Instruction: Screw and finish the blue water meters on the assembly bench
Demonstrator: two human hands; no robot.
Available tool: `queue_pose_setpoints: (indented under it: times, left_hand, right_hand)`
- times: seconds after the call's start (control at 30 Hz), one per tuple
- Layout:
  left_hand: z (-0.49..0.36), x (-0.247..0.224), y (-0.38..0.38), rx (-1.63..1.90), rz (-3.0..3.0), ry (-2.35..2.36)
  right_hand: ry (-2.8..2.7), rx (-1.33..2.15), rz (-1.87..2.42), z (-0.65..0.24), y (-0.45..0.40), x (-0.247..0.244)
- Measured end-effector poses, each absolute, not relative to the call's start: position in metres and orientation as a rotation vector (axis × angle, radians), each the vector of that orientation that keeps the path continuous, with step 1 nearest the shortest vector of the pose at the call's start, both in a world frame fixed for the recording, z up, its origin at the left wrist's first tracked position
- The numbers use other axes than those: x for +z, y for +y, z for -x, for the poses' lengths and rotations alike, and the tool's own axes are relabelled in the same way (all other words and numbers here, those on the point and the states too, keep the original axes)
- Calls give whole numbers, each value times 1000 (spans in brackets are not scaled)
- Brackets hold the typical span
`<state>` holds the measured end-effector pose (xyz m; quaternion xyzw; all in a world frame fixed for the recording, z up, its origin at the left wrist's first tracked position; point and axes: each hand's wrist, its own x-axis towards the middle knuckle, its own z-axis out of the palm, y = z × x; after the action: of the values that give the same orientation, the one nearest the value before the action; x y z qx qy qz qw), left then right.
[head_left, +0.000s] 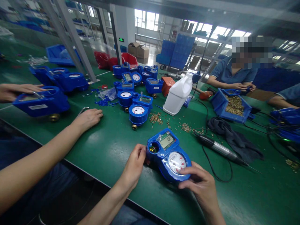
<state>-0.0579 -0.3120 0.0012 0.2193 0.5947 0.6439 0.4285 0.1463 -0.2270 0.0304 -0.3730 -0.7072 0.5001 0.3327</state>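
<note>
Right hand: fingers closed on the right end of the meter, lower centre.
Left hand: fingers holding its left end; 2-sided, I judge, for steadiness.
Driver: right of frame, probably within easy reach.
Meter group: above centre, faces up, I suspect for reading.

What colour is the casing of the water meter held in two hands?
The casing is blue; head view.

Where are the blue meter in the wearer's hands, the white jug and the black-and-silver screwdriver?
Blue meter (167,152): head view, on the housing between display and dial.
White jug (177,98): head view, middle of its body.
Black-and-silver screwdriver (220,149): head view, on its silver barrel.
</note>
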Motion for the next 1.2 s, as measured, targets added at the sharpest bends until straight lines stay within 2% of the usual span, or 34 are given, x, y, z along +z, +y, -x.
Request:
queue_pose_setpoints:
  times: [0.13, 0.23, 0.33, 0.4, 0.57, 0.77, 0.83, 0.9, 1.03, 1.2]
  left_hand:
    - [74, 3, -305, 1563, -559, 1374]
    - [101, 11, -297, 1408, -606, 1249]
    - [124, 19, -284, 1241, -650, 1177]
    - [131, 22, -275, 1168, -674, 1178]
    - [124, 29, -276, 1154, -716, 1353]
    - [59, 42, -338, 1556, -742, 1969]
    - [24, 39, -355, 1505, -1094, 2293]
    - [-4, 32, -363, 1402, -1487, 2376]
    - [-3, 21, -364, 1279, -1812, 2304]
    - [77, 32, -357, 1036, -1835, 1929]
  right_hand:
    - [-1821, 1374, 1011, -145, -247, 37]
    - [-1735, 1627, 925, -141, -272, 40]
    - [-1222, 2124, 821, -134, -293, 37]
    - [-830, 2296, 732, -131, -299, 31]
    - [-453, 2224, 780, -138, -291, 16]
    - [-420, 2203, 871, -151, -283, 10]
    - [-423, 2201, 863, -151, -281, 8]
    - [-432, 2198, 848, -151, -279, 7]
    - [-466, 2224, 790, -151, -278, 7]
    - [-438, 2239, 722, -151, -281, 6]
